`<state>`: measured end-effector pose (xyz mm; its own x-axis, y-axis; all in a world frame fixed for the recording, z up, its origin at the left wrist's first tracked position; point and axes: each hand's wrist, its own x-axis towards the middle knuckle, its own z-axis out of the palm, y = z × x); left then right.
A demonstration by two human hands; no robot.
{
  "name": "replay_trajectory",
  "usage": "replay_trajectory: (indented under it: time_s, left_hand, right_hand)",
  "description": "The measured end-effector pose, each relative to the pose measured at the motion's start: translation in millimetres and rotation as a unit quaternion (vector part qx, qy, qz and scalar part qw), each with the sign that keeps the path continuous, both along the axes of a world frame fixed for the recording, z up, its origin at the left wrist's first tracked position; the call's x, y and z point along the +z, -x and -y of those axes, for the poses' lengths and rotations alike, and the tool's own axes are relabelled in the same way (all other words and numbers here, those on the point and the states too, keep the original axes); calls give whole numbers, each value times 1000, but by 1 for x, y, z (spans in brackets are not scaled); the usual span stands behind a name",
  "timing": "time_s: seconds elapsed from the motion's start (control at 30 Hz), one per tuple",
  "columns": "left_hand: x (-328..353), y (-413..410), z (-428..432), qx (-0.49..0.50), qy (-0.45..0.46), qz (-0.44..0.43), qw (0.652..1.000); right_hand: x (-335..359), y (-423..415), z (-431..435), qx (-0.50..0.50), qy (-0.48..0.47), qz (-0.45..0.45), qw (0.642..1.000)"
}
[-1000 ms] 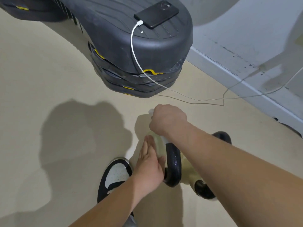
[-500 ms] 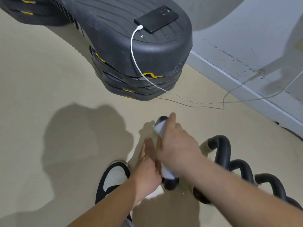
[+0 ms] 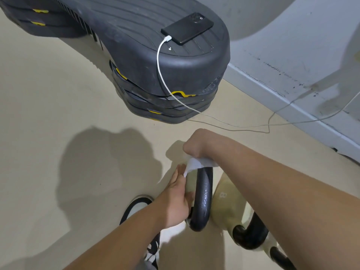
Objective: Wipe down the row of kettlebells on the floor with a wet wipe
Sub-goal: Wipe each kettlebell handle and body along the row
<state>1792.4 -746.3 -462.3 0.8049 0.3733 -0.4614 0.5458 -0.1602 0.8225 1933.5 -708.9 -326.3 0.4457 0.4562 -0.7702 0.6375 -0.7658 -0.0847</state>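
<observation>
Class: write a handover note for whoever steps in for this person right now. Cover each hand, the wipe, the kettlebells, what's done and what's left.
Hands: the right hand grips the wet wipe on the far end of the first kettlebell's black handle. The left hand, fingers straight, presses against that kettlebell's cream body.
Done: the handle wipe is under way, and the handle looks damp.
Left: finish this one, then the next kettlebell and the others rightward.

Stacked black step platforms [image 3: 148, 61] on a beige floor [image 3: 48, 114]; a phone [image 3: 188, 28] lies on top, plugged into a white cable [image 3: 158, 61]. Right of the stack, a scuffed grey wall [image 3: 292, 45].
</observation>
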Motion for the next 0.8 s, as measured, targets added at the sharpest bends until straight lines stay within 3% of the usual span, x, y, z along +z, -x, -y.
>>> replay_trajectory:
  time_s: [0.03, 0.17, 0.37, 0.47, 0.63, 0.8]
  left_hand:
    - [0, 1, -1, -9, -1, -3, 1000]
    - [2, 1, -7, -26, -13, 2, 1000]
    - [12, 1, -9, -30, -3, -37, 999]
    - [9, 0, -11, -42, 28, -33, 998]
    - [10, -1, -8, -25, -35, -37, 998]
    - [1, -1, -12, -42, 19, -51, 998]
  right_hand:
    - [-3, -2, 6, 21, -21, 30, 999]
    - [-14, 10, 43, -60, -101, 110, 987]
    - [-20, 46, 70, 19, -122, 214, 969]
    - [-10, 30, 55, 15, -83, 184, 979]
    - [-8, -11, 4, 77, 20, 57, 995]
    - [-20, -17, -13, 56, 111, -2, 992]
